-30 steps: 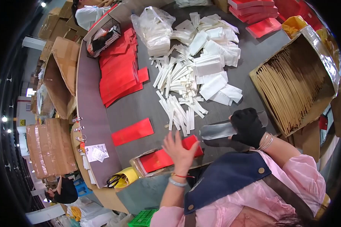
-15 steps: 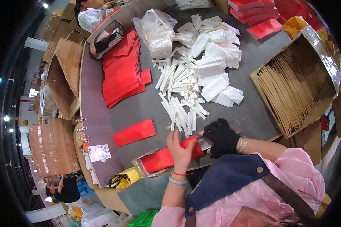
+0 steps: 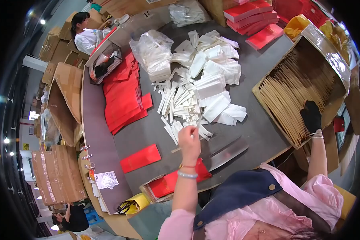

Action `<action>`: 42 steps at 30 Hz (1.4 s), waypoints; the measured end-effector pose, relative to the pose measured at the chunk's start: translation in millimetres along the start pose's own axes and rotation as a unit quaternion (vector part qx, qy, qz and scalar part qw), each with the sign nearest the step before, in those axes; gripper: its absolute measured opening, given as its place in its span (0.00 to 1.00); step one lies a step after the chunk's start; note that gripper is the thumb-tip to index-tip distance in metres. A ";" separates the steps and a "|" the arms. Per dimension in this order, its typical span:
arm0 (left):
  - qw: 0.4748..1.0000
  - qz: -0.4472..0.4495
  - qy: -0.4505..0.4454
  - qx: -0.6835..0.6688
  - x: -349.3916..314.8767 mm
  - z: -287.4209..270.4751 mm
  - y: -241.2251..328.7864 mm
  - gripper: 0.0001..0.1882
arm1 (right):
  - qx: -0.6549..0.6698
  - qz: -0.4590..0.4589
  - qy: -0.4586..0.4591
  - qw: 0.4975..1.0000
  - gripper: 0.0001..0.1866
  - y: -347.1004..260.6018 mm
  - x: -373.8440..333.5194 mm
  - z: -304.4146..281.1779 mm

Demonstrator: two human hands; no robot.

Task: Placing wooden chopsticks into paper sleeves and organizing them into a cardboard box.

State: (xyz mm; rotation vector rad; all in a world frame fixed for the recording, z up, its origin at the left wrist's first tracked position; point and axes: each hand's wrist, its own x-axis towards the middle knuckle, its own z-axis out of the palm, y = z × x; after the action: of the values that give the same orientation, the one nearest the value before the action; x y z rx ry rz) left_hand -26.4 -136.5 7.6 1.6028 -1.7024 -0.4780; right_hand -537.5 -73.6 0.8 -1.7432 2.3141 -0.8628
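My left hand (image 3: 190, 142) is raised at the near edge of the loose white paper strips (image 3: 184, 100), its fingers curled closed. A thin pale sliver shows beside it; what the fingers hold, if anything, I cannot make out. My right hand (image 3: 311, 116), in a black glove, rests against the tan, thin pieces (image 3: 288, 94) packed upright in a cardboard box; its fingertips are hard to see. Below my left hand, red envelopes (image 3: 168, 182) lie in a shallow cardboard tray. A clear plastic sheet (image 3: 228, 154) extends to their right. One red envelope (image 3: 140, 158) lies flat farther left.
Red envelopes (image 3: 124, 100) are spread at the left, near a wire basket (image 3: 106, 64). White packets (image 3: 218, 94) and a plastic bag of them (image 3: 154, 56) cover the middle. Red stacks (image 3: 250, 18) stand far right. Scissors (image 3: 126, 207) sit in a yellow holder near left.
My right hand has left the red envelopes and moved right to the cardboard box. My left hand has lifted off the envelopes toward the white strips, its fingers now curled. The view has shifted.
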 end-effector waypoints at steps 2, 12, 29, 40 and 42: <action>0.998 0.058 0.001 0.035 16.3 26.0 4.7 0.08 | -0.062 -0.002 -0.031 0.998 0.13 1.9 2.7 -0.3; 0.993 0.030 -0.027 0.109 29.2 57.8 7.9 0.18 | -0.065 0.011 -0.048 0.997 0.10 -12.7 6.6 -1.0; 0.949 -0.113 -0.267 -0.123 -26.6 -17.6 41.0 0.16 | -0.015 0.063 0.062 0.996 0.11 -34.2 11.9 -23.9; 0.978 0.016 -0.139 0.152 -95.1 -30.0 41.7 0.25 | 0.139 -0.261 -0.356 0.886 0.12 -214.2 -41.0 53.5; 0.982 0.000 -0.122 0.148 -98.9 -36.1 39.9 0.28 | 0.136 -0.290 -0.372 0.871 0.12 -210.8 -49.8 69.4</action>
State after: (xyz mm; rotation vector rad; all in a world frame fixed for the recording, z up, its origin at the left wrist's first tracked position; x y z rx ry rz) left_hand -33.0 -27.3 34.2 1.8129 -2.0334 -0.4530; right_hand -313.6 -90.4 37.5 -2.1455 1.1437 -0.4059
